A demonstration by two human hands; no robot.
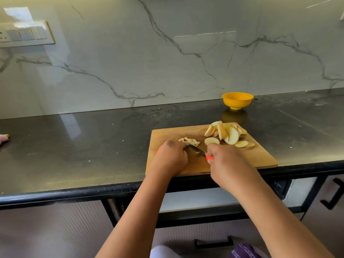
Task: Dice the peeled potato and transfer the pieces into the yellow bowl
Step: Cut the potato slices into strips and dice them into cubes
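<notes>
- Nearest the camera, dark cabinet fronts with a black drawer handle [213, 242] sit below the wooden cutting board [260, 155], which lies at the front edge of the black countertop [74, 146].
- On the near half of the board, the right hand [226, 162] grips the knife by its orange handle [210, 157], fingers curled round it; the blade [197, 148] points left toward the other hand.
- The left hand [172, 157] rests on the board's left part, fingers curled down on the potato being cut; the hand hides most of it, so the grip itself is hard to judge.
- Just beyond the left hand lies a small heap of diced potato pieces [189, 140].
- On the board's far right part, a pile of potato slices [227, 134] leans together, a few lying flat.
- Beyond the board's far right corner, apart from it, the yellow bowl [237, 100] stands upright by the marble backsplash [167, 53].
- Far left of the board, a switch panel [24, 34] is on the wall.
</notes>
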